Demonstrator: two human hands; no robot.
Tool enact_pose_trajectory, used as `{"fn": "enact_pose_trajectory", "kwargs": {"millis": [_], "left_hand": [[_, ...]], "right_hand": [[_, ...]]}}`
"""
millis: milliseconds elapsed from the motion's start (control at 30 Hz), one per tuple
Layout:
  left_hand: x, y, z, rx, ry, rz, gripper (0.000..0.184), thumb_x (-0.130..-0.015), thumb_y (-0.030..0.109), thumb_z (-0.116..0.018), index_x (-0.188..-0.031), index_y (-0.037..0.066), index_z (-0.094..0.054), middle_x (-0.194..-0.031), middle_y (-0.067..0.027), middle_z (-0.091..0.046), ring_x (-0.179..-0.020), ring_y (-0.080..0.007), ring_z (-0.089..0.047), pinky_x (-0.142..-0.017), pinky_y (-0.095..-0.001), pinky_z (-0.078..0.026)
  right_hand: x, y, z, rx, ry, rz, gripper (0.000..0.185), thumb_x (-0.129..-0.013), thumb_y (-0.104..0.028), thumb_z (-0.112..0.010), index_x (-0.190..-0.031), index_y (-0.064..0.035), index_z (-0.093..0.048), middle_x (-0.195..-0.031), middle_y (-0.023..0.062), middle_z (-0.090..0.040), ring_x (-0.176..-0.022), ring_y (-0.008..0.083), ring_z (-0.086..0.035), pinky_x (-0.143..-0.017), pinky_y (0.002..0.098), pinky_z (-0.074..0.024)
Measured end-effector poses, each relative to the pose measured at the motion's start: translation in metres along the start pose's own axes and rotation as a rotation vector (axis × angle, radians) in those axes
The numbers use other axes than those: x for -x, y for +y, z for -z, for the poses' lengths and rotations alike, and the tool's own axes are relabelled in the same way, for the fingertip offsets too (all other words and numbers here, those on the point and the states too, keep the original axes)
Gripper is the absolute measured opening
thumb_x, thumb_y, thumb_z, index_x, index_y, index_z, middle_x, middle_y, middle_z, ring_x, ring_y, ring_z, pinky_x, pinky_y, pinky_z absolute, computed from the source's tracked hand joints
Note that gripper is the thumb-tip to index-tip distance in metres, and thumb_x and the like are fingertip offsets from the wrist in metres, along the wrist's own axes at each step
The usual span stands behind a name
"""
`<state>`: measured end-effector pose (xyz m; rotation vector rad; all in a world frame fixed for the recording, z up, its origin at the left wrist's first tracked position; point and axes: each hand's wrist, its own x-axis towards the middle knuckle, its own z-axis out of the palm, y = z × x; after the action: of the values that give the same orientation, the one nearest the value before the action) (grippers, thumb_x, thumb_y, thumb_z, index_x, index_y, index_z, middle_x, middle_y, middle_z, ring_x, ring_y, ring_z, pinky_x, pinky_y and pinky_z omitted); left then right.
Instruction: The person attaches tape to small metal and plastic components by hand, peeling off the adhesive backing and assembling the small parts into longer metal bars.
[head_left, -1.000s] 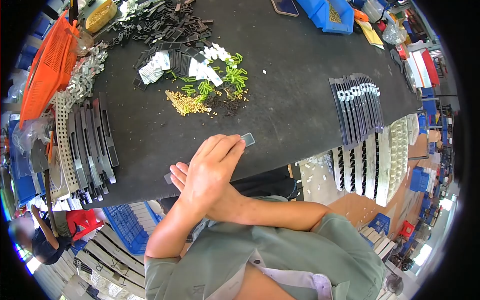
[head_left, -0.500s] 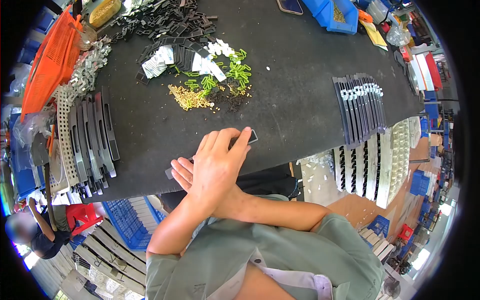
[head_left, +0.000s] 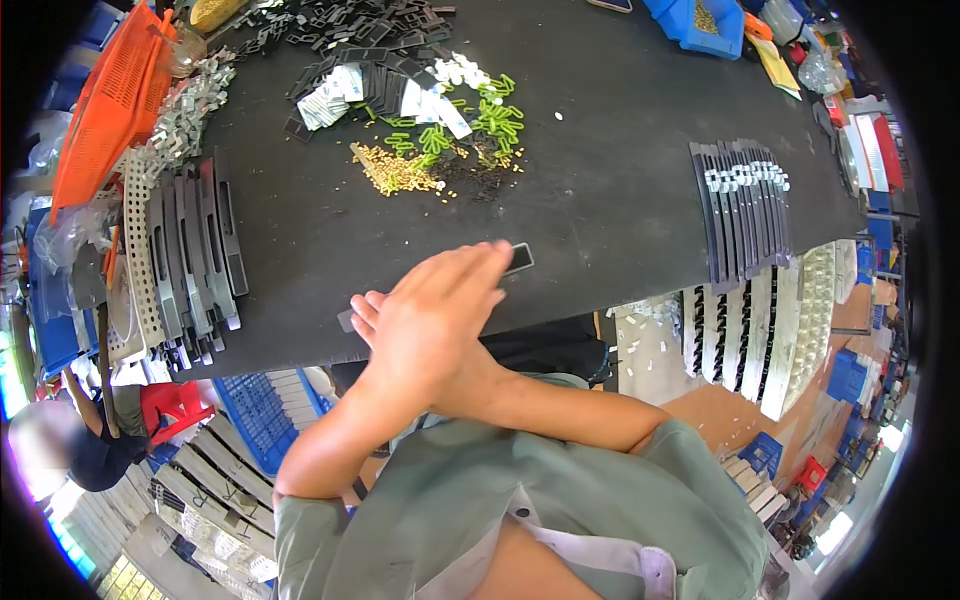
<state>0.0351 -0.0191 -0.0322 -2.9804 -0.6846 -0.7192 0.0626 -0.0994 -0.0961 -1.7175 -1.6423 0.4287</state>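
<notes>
A long dark plastic strip lies at the table's near edge; its right end, a pale-rimmed frame [head_left: 519, 259], sticks out past my fingers. My left hand [head_left: 435, 305] crosses on top, its fingers stretched out flat along the strip toward the upper right, slightly blurred. Beneath it is my right hand [head_left: 366, 312], mostly covered; only its stretched fingertips show, beside the strip's grey left end [head_left: 347, 320]. Whether either palm presses on the strip is hidden.
Beyond my hands lie small brass-coloured pieces [head_left: 390, 170], green clips [head_left: 500, 122], white stickers [head_left: 435, 107] and black parts [head_left: 385, 85]. Dark strips stand in rows at left [head_left: 190, 250] and right [head_left: 740, 210]. An orange basket [head_left: 110, 110] and blue bin [head_left: 695, 25] edge the table.
My left hand's fingers have straightened from a bent position over the strip, uncovering more of its right end. The whole view has shifted slightly.
</notes>
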Motion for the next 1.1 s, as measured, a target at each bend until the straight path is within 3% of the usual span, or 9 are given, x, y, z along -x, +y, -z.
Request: {"fn": "enact_pose_trajectory", "kwargs": {"millis": [67, 100, 200, 333, 400, 467, 533, 667, 1100], "left_hand": [[-0.012, -0.027, 0.023, 0.706, -0.361, 0.182, 0.045, -0.091, 0.014, -0.069, -0.133, 0.0, -0.063, -0.13, -0.0222, -0.066, -0.121, -0.0355, -0.064, -0.104, -0.0421, -0.05], [-0.003, -0.039, 0.026, 0.674, -0.303, 0.247, 0.045, -0.087, 0.004, -0.071, -0.13, -0.001, -0.065, -0.125, -0.0224, -0.068, -0.116, -0.0367, -0.066, -0.099, -0.0417, -0.051], [0.019, -0.059, 0.021, 0.662, -0.301, 0.258, 0.043, -0.085, 0.007, -0.073, -0.127, 0.0, -0.067, -0.122, -0.0211, -0.068, -0.113, -0.0382, -0.065, -0.098, -0.0418, -0.051], [0.024, -0.044, 0.003, 0.46, -0.204, 0.101, 0.047, -0.076, 0.013, -0.082, -0.121, 0.005, -0.071, -0.102, -0.011, -0.065, -0.093, -0.0312, -0.061, -0.082, -0.0411, -0.049], [0.028, -0.043, -0.003, 0.499, -0.167, 0.137, 0.044, -0.073, 0.01, -0.082, -0.117, 0.007, -0.073, -0.1, -0.0086, -0.065, -0.09, -0.0291, -0.061, -0.079, -0.0405, -0.049], [0.029, -0.042, -0.006, 0.498, -0.132, 0.121, 0.043, -0.072, 0.009, -0.082, -0.115, 0.007, -0.074, -0.099, -0.0079, -0.065, -0.088, -0.0284, -0.061, -0.078, -0.0401, -0.049], [0.031, -0.042, -0.007, 0.499, -0.103, 0.121, 0.043, -0.071, 0.008, -0.082, -0.113, 0.008, -0.074, -0.098, -0.0071, -0.065, -0.087, -0.0277, -0.061, -0.077, -0.0397, -0.049], [0.03, -0.046, -0.01, 0.53, -0.084, 0.138, 0.042, -0.07, 0.008, -0.082, -0.111, 0.008, -0.075, -0.095, -0.0057, -0.064, -0.086, -0.0265, -0.061, -0.075, -0.0389, -0.049], [0.036, -0.046, -0.011, 0.546, -0.084, 0.168, 0.04, -0.069, 0.01, -0.082, -0.109, 0.011, -0.074, -0.094, -0.0032, -0.063, -0.082, -0.0234, -0.06, -0.074, -0.0376, -0.048]], "right_hand": [[0.004, 0.004, 0.007, 0.104, -0.157, 0.144, 0.054, -0.099, -0.025, -0.055, -0.144, 0.0029, -0.049, -0.153, 0.0244, -0.046, -0.146, 0.0404, -0.041, -0.123, 0.0517, -0.0282], [0.004, 0.003, 0.012, -0.096, 0.178, 0.133, 0.048, -0.088, -0.014, -0.067, -0.131, 0.0042, -0.06, -0.136, 0.027, -0.059, -0.13, 0.0455, -0.055, -0.113, 0.0543, -0.0413], [0.017, 0.017, 0.05, -0.168, 0.346, 0.191, 0.037, -0.081, -0.001, -0.066, -0.118, 0.0036, -0.067, -0.127, 0.0244, -0.064, -0.117, 0.0427, -0.064, -0.107, 0.0491, -0.0493], [0.042, 0.003, 0.079, -0.984, 0.485, -0.573, 0.011, -0.099, -0.005, -0.06, -0.103, 0.003, -0.067, -0.1, 0.0133, -0.069, -0.083, 0.0188, -0.067, -0.072, 0.0309, -0.0567], [0.038, 0.011, 0.104, -1.225, 0.279, -0.868, 0.015, -0.102, -0.012, -0.063, -0.103, 0.0035, -0.067, -0.096, 0.0109, -0.069, -0.083, 0.0144, -0.066, -0.069, 0.0303, -0.0558], [0.035, 0.012, 0.105, -0.556, 0.446, -0.721, 0.012, -0.096, -0.01, -0.071, -0.1, 0.0011, -0.068, -0.097, 0.012, -0.069, -0.087, 0.0201, -0.067, -0.076, 0.0337, -0.0567], [0.02, 0.022, 0.121, 0.354, 0.415, -0.223, 0.042, -0.077, -0.011, -0.083, -0.117, -0.0048, -0.071, -0.123, 0.0149, -0.063, -0.118, 0.0364, -0.06, -0.104, 0.0489, -0.047], [0.002, 0.056, 0.123, 0.497, 0.055, 0.039, 0.058, -0.076, -0.012, -0.082, -0.131, -0.0069, -0.065, -0.145, 0.0108, -0.056, -0.14, 0.0357, -0.048, -0.118, 0.0638, -0.0284], [-0.004, 0.081, 0.127, 0.557, -0.018, 0.349, 0.046, -0.078, 0.0, -0.069, -0.124, 0.0038, -0.069, -0.13, 0.0169, -0.069, -0.133, 0.0318, -0.059, -0.116, 0.056, -0.0396]]}}
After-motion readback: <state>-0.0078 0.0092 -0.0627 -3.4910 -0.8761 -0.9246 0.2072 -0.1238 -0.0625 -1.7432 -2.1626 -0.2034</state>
